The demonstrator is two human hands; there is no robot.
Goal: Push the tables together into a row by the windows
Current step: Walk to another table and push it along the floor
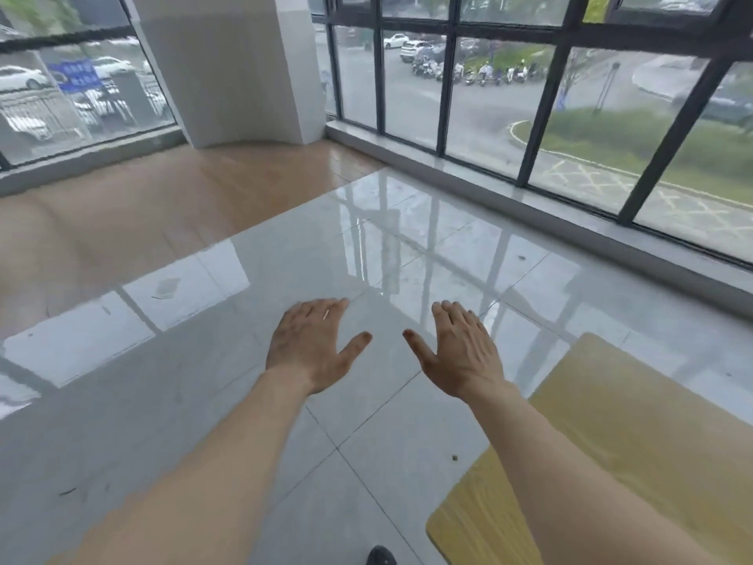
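Note:
Two yellow wood-grain table tops fill the lower right: the farther table (635, 401) reaches towards the windows, and the nearer table (489, 519) lies at the bottom edge. They sit close, with a seam between them. My left hand (313, 344) and my right hand (460, 352) are stretched out in front of me, palms down, fingers spread, over the bare floor. Neither hand touches a table or holds anything. My right forearm crosses above the tables' left edge.
Tall dark-framed windows (542, 108) with a low grey sill (529, 205) run along the right and far side. A white pillar (228, 67) stands at the back corner. Glossy grey tile floor (228, 401) lies ahead, wood-look flooring (142, 214) to the left. A shoe tip (381, 556) shows below.

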